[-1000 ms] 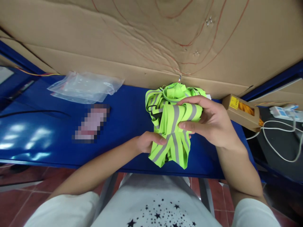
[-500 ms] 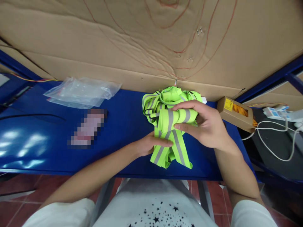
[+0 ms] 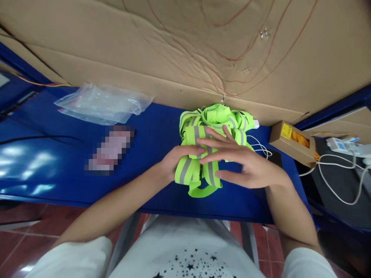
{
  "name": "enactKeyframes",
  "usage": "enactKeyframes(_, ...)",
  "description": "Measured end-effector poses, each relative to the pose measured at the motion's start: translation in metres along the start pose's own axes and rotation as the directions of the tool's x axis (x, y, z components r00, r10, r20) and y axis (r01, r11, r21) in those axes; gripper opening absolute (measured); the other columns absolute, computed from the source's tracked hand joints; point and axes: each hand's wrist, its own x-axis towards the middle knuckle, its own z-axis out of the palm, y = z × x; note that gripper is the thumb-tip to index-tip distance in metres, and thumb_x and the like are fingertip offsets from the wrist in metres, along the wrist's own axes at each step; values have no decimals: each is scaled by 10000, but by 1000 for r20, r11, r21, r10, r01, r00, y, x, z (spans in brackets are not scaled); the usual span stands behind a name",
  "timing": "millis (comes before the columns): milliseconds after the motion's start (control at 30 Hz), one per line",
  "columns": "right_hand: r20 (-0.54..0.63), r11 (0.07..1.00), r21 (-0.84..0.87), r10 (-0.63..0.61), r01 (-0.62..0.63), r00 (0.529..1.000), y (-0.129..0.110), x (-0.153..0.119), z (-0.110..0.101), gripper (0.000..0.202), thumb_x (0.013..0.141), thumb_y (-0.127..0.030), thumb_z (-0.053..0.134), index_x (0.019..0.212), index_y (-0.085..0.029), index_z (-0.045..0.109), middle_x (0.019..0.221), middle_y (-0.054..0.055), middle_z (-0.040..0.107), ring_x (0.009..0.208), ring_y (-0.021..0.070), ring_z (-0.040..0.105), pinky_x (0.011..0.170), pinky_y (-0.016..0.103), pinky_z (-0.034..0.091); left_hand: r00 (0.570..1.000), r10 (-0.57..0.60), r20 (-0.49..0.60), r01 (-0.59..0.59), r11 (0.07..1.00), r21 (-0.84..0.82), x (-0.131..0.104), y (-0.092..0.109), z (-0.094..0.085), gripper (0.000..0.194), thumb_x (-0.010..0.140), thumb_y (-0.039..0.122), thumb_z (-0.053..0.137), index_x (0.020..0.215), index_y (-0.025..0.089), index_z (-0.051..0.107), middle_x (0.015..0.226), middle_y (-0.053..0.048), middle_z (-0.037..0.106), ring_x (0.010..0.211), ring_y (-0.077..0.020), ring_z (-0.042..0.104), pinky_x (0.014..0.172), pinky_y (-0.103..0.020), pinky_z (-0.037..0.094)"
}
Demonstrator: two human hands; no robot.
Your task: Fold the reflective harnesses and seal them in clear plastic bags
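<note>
A neon-yellow reflective strap point(image 3: 183, 170) with grey stripes hangs in loose folds over the blue table. My left hand point(image 3: 173, 162) grips it from the left, thumb on top and the other fingers hidden beneath the folds. Over its right side my right hand point(image 3: 239, 158) is spread, fingers apart, the tips over or lightly against the strap. Behind the hands, against the cardboard wall, lies a heap of the same reflective straps point(image 3: 216, 114).
Clear plastic bags point(image 3: 104, 104) and a pixelated flat object point(image 3: 111, 148) lie on the blue table point(image 3: 150, 131) at left. At right stand a small cardboard box point(image 3: 292, 141) with orange contents, white cables point(image 3: 336, 185) and a power strip point(image 3: 342, 146). A cardboard panel point(image 3: 116, 46) rises behind.
My right hand has let go of the upper fold and spread its fingers. The held strap has shifted slightly left and is bunched differently. The view has tilted a little.
</note>
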Motion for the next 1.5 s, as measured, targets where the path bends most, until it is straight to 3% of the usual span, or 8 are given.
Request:
enactKeyframes(133,-294,938,312,246,-151,923,13,3,-3,387,1003,-508,599,1343,-333,657,1454,37,657,1465,259,519,1272,519,358,996,7,-91,-5,1000,25,1,6,4,448,662,182,862,1097,113,779,1005,-128,816,834,-296,781,792,-402,636)
enactKeyframes(333,-22,841,339,456,-422,890,33,10,15,616,805,-512,842,1341,-274,654,1307,60,726,1198,302,692,1044,480,570,994,-86,-62,85,996,-8,8,-10,-3,375,629,137,836,999,94,798,912,-125,820,773,-283,777,756,-381,632)
enactKeyframes(467,-248,917,226,380,-328,891,27,10,18,552,896,-496,757,1373,-267,598,1462,85,611,1374,281,563,1166,468,466,994,-100,36,103,991,-90,13,-7,-7,402,718,223,746,1094,86,782,1006,-155,816,965,-349,783,880,-446,624)
enactKeyframes(600,-490,881,400,438,-252,754,16,2,23,329,979,-552,629,1118,-255,654,1162,61,694,1111,204,664,986,371,560,991,125,56,-119,988,-98,11,9,-6,523,749,253,686,1240,80,725,1150,-163,792,1154,-399,728,1028,-512,568)
enactKeyframes(800,0,437,837,603,-330,798,21,-11,66,500,743,-569,872,1011,-207,657,888,19,687,779,153,642,727,296,551,992,113,52,-113,994,6,6,18,-11,536,769,203,687,1285,59,692,1119,-178,796,1054,-409,762,1022,-575,573)
enactKeyframes(900,66,319,891,614,-323,787,26,-13,82,405,728,-439,901,947,-196,663,755,-30,621,646,104,537,613,247,449,993,97,69,-98,995,18,7,15,-13,512,766,181,695,1266,73,702,1111,-165,801,1067,-419,757,1026,-593,572)
enactKeyframes(1267,-353,662,664,687,-348,635,27,-17,103,119,867,-286,620,963,-217,607,586,-84,515,523,104,446,537,261,354,936,310,-168,-305,951,56,4,21,-3,559,711,149,763,1268,111,717,1027,-105,822,1109,-401,748,1054,-522,582)
enactKeyframes(1500,-162,395,908,639,-139,752,26,-16,90,358,828,-534,797,999,-225,739,938,26,728,777,145,642,690,279,522,975,222,-16,-221,974,53,7,18,-3,380,798,257,758,1142,97,745,1016,-150,809,848,-370,789,814,-517,649)
